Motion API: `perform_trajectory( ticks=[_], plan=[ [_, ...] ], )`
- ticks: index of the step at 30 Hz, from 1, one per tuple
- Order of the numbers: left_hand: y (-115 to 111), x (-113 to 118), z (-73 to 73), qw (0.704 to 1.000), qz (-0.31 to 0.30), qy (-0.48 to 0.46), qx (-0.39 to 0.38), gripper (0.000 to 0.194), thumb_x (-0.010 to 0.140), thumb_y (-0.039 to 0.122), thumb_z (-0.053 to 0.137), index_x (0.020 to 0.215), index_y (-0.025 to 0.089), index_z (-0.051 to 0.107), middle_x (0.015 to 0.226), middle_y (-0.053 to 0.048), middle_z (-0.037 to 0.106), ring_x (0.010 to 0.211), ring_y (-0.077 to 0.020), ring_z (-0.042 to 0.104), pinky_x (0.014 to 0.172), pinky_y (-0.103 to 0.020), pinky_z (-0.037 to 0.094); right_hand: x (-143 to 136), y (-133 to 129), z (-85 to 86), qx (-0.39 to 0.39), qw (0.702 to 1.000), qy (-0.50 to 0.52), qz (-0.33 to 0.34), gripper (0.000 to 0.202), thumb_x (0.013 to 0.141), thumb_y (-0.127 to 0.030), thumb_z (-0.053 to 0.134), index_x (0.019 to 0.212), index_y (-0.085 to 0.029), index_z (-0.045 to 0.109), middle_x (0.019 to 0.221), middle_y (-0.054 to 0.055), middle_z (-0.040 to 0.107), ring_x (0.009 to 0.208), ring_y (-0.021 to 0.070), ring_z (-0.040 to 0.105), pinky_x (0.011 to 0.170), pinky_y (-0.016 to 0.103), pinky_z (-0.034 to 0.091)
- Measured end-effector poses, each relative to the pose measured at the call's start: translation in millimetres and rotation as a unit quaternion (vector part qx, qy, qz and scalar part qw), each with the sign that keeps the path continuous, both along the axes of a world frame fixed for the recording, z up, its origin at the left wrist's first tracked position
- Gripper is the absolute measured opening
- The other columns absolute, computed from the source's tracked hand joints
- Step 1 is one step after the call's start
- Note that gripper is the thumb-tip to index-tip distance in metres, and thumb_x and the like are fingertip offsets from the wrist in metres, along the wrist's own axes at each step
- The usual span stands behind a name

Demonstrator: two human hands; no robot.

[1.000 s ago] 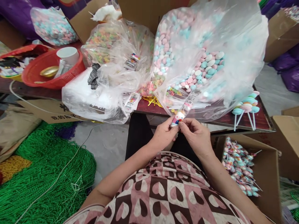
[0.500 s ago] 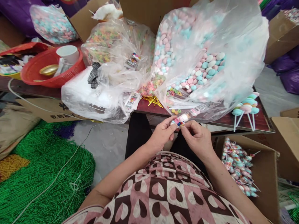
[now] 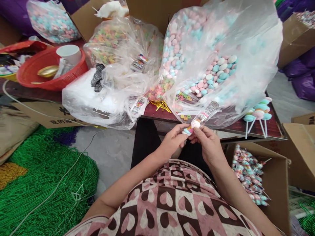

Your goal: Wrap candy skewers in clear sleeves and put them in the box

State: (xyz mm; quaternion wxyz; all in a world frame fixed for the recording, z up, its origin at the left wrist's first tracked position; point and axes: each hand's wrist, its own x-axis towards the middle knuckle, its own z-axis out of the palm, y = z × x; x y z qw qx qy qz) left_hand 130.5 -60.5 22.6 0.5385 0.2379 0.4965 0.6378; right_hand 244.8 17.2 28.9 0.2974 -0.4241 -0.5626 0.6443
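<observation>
Both hands meet in front of the table's front edge around a candy skewer in a clear printed wrapper (image 3: 196,124). My left hand (image 3: 174,141) is closed on its lower end, where pale blue and white candy shows. My right hand (image 3: 207,141) pinches its side just below a white piece. The wrapper's printed upper part points up and right, over a big clear bag of pink, blue and white candies (image 3: 221,70). Near the table's right end lie several unwrapped candy skewers (image 3: 259,111) with white sticks.
Gold twist ties (image 3: 160,106) and a bag of ring candies (image 3: 108,42) are on the table (image 3: 157,113). A red basket (image 3: 27,73) stands at the left. Below right, a cardboard box (image 3: 275,183) holds wrapped skewers. Green bead strings (image 3: 56,177) cover the lower left.
The wrapped skewer has tilted more upright, its top now higher. My right hand has turned, its fingers further round the skewer. The view has shifted slightly.
</observation>
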Motion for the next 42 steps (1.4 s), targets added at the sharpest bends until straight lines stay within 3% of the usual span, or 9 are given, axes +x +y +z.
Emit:
perform_trajectory(
  ticks=[3, 13, 16, 19, 22, 27, 33, 38, 42],
  plan=[
    [-2.1, -3.5, 1.5, 0.999, -0.007, -0.045, -0.023, 0.034, 0.081, 0.03, 0.059, 0.112, 0.017, 0.061, 0.067, 0.004, 0.055, 0.044, -0.0032, 0.039, 0.041, -0.018, 0.023, -2.1, -2.4, -1.3, 0.0, 1.0, 0.005, -0.001, 0.021, 0.076, -0.039, 0.069, 0.074, -0.018, 0.064, 0.069, 0.002, 0.065, 0.062, 0.0127, 0.057, 0.055, 0.023, 0.045],
    [4.7, -1.3, 2.0, 0.997, 0.018, -0.079, -0.019, 0.038, 0.07, 0.038, 0.074, 0.098, 0.016, 0.062, 0.067, 0.004, 0.056, 0.042, -0.0013, 0.036, 0.039, -0.018, 0.02, 5.3, -1.6, -7.6, 0.142, 0.988, -0.048, 0.041, 0.016, 0.079, -0.031, 0.063, 0.068, -0.02, 0.06, 0.064, -0.002, 0.06, 0.06, 0.0123, 0.053, 0.061, 0.026, 0.044],
    [3.1, -4.8, 0.7, 0.992, -0.036, -0.11, -0.046, 0.04, 0.071, 0.039, 0.071, 0.101, 0.015, 0.061, 0.067, 0.004, 0.055, 0.041, -0.0011, 0.038, 0.038, -0.018, 0.016, 6.7, -1.5, -10.3, 0.148, 0.987, -0.037, 0.059, 0.015, 0.079, -0.03, 0.062, 0.068, -0.02, 0.06, 0.064, -0.002, 0.06, 0.059, 0.0122, 0.053, 0.06, 0.025, 0.044],
    [1.2, -8.0, 1.7, 0.984, -0.098, -0.13, -0.066, 0.032, 0.073, 0.041, 0.068, 0.089, 0.014, 0.062, 0.063, 0.005, 0.052, 0.04, -0.0012, 0.038, 0.038, -0.019, 0.014, 8.6, -1.5, -11.5, 0.148, 0.987, -0.042, 0.052, 0.016, 0.08, -0.032, 0.062, 0.069, -0.021, 0.06, 0.063, -0.003, 0.06, 0.058, 0.0119, 0.053, 0.058, 0.025, 0.043],
    [1.8, -7.9, 3.1, 0.991, -0.066, -0.093, -0.068, 0.029, 0.074, 0.038, 0.065, 0.09, 0.014, 0.064, 0.059, 0.006, 0.05, 0.04, -0.0013, 0.035, 0.039, -0.019, 0.015, 11.4, -0.6, -6.4, 0.17, 0.98, -0.086, 0.05, 0.019, 0.082, -0.037, 0.061, 0.073, -0.02, 0.063, 0.062, -0.002, 0.06, 0.057, 0.0126, 0.054, 0.056, 0.025, 0.043],
    [5.2, -3.2, -7.4, 0.995, 0.022, 0.056, -0.085, 0.047, 0.078, 0.034, 0.061, 0.12, 0.014, 0.064, 0.058, 0.007, 0.047, 0.044, -0.0031, 0.032, 0.043, -0.019, 0.022, 12.3, -2.8, 8.2, 0.304, 0.939, -0.16, -0.009, 0.02, 0.085, -0.037, 0.06, 0.079, -0.019, 0.066, 0.062, -0.001, 0.061, 0.055, 0.0126, 0.054, 0.054, 0.025, 0.042],
    [3.1, 1.5, -17.4, 0.981, 0.046, 0.177, -0.056, 0.046, 0.078, 0.029, 0.06, 0.122, 0.019, 0.066, 0.073, 0.003, 0.059, 0.061, -0.0059, 0.044, 0.06, -0.019, 0.036, 3.6, -6.4, 2.1, 0.362, 0.915, -0.177, 0.013, 0.018, 0.086, -0.033, 0.058, 0.089, -0.02, 0.069, 0.077, 0.004, 0.071, 0.061, 0.0153, 0.061, 0.062, 0.029, 0.051],
    [-1.5, -0.5, -3.2, 0.994, 0.01, 0.096, -0.056, 0.049, 0.084, 0.032, 0.053, 0.13, 0.014, 0.06, 0.07, 0.002, 0.057, 0.051, -0.005, 0.041, 0.051, -0.02, 0.033, 2.9, -6.2, 0.8, 0.376, 0.907, -0.189, 0.013, 0.018, 0.086, -0.031, 0.057, 0.086, -0.02, 0.07, 0.075, 0.004, 0.071, 0.061, 0.0156, 0.062, 0.063, 0.029, 0.051],
    [0.1, -2.3, -3.0, 0.998, 0.012, 0.021, -0.052, 0.05, 0.082, 0.037, 0.061, 0.126, 0.013, 0.061, 0.067, 0.002, 0.055, 0.047, -0.0036, 0.039, 0.046, -0.02, 0.028, 3.0, -6.2, 1.6, 0.293, 0.943, -0.158, 0.001, 0.019, 0.084, -0.034, 0.059, 0.087, -0.019, 0.069, 0.075, 0.003, 0.07, 0.061, 0.0153, 0.062, 0.062, 0.029, 0.05]
  ],
)
